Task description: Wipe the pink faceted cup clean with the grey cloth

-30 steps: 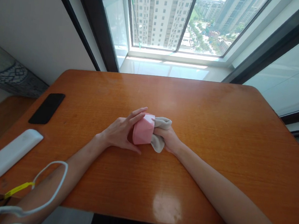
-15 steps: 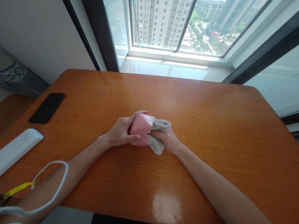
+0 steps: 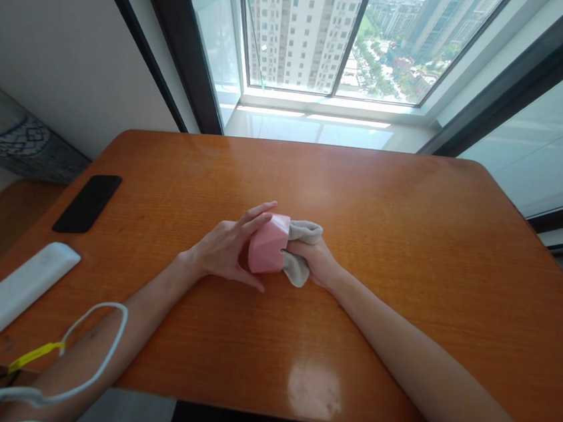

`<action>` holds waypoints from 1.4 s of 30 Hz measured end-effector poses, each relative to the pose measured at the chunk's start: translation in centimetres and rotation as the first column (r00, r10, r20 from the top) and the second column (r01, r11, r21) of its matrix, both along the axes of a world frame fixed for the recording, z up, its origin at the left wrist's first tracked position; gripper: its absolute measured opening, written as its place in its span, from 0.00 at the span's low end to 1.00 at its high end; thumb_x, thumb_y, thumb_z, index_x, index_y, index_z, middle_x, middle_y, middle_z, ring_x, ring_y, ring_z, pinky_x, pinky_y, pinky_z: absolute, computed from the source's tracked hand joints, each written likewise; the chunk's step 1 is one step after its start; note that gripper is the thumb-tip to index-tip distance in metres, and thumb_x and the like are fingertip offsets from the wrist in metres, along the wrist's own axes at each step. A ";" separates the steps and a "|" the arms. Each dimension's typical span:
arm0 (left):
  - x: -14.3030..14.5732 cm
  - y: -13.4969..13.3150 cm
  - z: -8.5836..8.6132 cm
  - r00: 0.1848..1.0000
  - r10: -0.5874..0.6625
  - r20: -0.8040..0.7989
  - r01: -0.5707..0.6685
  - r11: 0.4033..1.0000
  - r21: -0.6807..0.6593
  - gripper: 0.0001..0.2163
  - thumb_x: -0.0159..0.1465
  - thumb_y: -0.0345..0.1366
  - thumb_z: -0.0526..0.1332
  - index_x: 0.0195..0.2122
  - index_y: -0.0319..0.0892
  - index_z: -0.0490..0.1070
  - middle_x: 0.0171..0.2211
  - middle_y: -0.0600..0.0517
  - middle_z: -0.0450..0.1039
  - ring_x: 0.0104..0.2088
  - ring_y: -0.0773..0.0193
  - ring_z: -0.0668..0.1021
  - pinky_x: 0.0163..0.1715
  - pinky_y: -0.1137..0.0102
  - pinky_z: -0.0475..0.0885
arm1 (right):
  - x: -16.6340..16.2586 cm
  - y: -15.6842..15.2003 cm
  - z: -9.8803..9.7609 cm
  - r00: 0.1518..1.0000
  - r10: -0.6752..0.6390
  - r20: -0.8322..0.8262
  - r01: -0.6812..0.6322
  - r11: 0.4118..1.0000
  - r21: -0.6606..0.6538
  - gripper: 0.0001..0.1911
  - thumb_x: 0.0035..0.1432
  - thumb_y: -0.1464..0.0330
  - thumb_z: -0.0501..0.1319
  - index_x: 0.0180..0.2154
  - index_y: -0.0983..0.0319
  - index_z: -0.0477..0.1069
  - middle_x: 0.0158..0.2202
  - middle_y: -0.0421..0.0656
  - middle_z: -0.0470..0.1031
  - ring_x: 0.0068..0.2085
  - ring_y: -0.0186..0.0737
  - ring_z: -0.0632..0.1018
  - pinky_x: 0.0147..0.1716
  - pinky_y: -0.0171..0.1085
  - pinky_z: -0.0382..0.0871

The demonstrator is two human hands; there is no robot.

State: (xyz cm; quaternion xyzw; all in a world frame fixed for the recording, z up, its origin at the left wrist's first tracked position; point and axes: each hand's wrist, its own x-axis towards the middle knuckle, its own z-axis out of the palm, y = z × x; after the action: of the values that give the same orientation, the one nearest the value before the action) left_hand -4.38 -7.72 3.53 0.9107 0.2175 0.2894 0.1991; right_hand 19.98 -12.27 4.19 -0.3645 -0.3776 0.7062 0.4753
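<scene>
Currently, at frame centre, we are curling the left hand [image 3: 222,248] around a pink faceted object [image 3: 268,252]: thumb lying along its lower near side, fingertips [image 3: 261,213] stretched over its top left edge, the palm half open rather than clamped. The object is sitting low at the table [image 3: 408,251], though we cannot tell whether its base is resting on the wood. Against its right face we are pressing a grey cloth [image 3: 298,270], bunched inside the closed fingers of the right hand [image 3: 317,262], with loose folds spilling out above and below the knuckles.

Step in hand, as we judge it: wiping the object's right-hand facets while the left hand is steadying it. The next move probably calls for turning the object within the left hand to bring an unwiped facet to the cloth, keeping the hold firm against slipping.

Further out, at the left edge, a black phone [image 3: 87,203] is lying flat, well apart from the hands. Below it, lower left, a white power bank [image 3: 19,289] is trailing a white cable [image 3: 94,366] across the left forearm.
</scene>
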 end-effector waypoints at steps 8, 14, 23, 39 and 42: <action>0.3 -0.4 0.1 0.999 0.045 0.011 -0.046 0.994 0.098 0.59 0.59 0.59 0.78 0.82 0.54 0.42 0.75 0.33 0.64 0.67 0.38 0.80 0.48 0.58 0.86 | 0.0 0.1 -0.3 1.000 -0.024 0.005 0.024 1.000 0.011 0.15 0.42 0.65 0.80 0.32 0.59 0.80 0.32 0.38 0.79 0.33 0.37 0.76 0.34 0.35 0.73; 0.7 -1.3 1.2 0.989 0.150 -0.014 -0.151 0.981 -0.124 0.58 0.55 0.60 0.79 0.80 0.50 0.50 0.64 0.41 0.77 0.52 0.46 0.87 0.47 0.61 0.83 | 0.0 0.0 -0.1 1.000 0.019 -0.020 -0.019 1.000 0.005 0.17 0.42 0.63 0.82 0.34 0.59 0.82 0.33 0.39 0.81 0.32 0.37 0.77 0.32 0.35 0.75; 0.3 -0.7 0.4 0.996 0.086 -0.001 -0.083 0.961 -0.265 0.61 0.59 0.73 0.71 0.83 0.52 0.43 0.66 0.38 0.78 0.52 0.40 0.88 0.48 0.56 0.82 | 0.1 0.0 -0.4 0.999 0.032 0.029 -0.033 0.999 0.019 0.18 0.44 0.61 0.82 0.35 0.59 0.82 0.33 0.39 0.81 0.33 0.39 0.78 0.34 0.37 0.76; 0.4 -1.0 0.8 0.989 0.145 0.012 -0.142 0.977 -0.156 0.61 0.52 0.66 0.79 0.80 0.50 0.52 0.65 0.39 0.77 0.48 0.48 0.88 0.43 0.63 0.82 | 0.1 0.2 -0.3 1.000 -0.004 -0.005 0.005 0.999 0.036 0.14 0.44 0.65 0.79 0.34 0.59 0.82 0.34 0.39 0.81 0.34 0.37 0.77 0.34 0.35 0.74; 0.6 -1.1 0.9 0.987 0.161 0.027 -0.146 0.942 -0.303 0.57 0.58 0.74 0.70 0.80 0.47 0.55 0.50 0.46 0.84 0.38 0.52 0.86 0.39 0.64 0.78 | 0.1 0.1 -0.5 0.999 0.026 0.025 -0.027 0.999 0.043 0.15 0.45 0.64 0.81 0.35 0.60 0.83 0.35 0.40 0.83 0.34 0.38 0.78 0.35 0.36 0.77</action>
State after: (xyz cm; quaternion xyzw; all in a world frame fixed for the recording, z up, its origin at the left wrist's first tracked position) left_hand -3.79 -8.79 4.44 0.8424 0.3241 0.2908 0.3174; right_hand 20.11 -12.14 3.64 -0.3578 -0.4034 0.6996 0.4688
